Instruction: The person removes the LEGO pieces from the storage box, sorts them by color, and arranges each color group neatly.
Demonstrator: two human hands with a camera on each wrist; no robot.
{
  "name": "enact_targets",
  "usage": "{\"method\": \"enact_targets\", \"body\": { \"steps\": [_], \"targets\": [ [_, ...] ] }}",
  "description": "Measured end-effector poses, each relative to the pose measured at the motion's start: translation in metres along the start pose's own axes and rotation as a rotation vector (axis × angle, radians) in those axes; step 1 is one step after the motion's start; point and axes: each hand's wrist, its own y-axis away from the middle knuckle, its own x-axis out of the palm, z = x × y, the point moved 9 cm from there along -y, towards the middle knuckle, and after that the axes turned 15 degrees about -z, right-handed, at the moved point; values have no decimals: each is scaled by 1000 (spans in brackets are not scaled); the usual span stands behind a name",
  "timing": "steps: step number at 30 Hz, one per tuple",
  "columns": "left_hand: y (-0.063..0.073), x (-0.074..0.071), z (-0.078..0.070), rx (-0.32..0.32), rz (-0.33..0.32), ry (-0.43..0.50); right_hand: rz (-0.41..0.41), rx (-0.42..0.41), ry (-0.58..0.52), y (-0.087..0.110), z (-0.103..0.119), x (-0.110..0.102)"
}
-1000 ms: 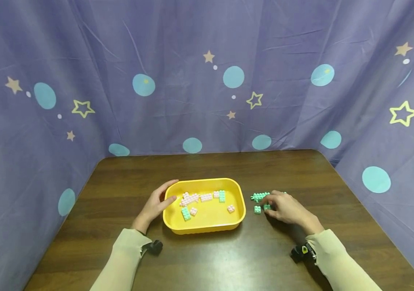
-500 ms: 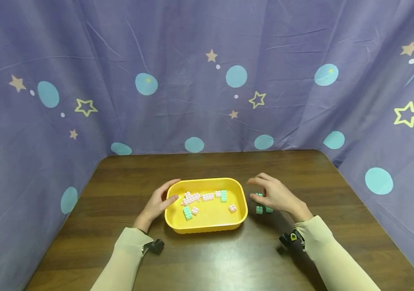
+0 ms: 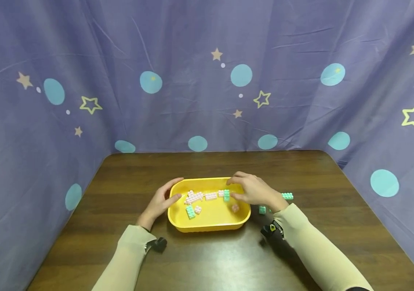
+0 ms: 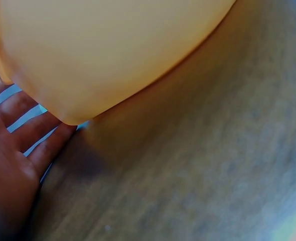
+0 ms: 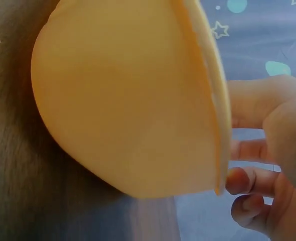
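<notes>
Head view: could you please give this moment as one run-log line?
left hand: at yellow tray, left end | right hand: over right end | inside: pink bricks, green bricks

The left sleeve [image 3: 124,254] and right sleeve [image 3: 312,242] are long, plain and pale cream. Each cuff carries a small black device: the left device [image 3: 160,245] has a rounded end, the right device [image 3: 266,230] a yellow patch [image 3: 273,227]. Both hands [image 3: 158,204] [image 3: 253,190] are bare.
</notes>
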Motion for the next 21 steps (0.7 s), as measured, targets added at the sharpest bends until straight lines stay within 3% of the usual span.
{"method": "enact_targets", "body": {
  "steps": [6, 13, 21],
  "targets": [
    [-1, 1, -4, -6, 3, -36, 95, 12, 92, -6, 1, 16],
    [-2, 2, -38, -8, 26, -55, 228, 79, 258, -15, 3, 32],
    [0, 3, -39, -23, 31, -39, 272, 173, 382, -17, -3, 44]
  ]
}}
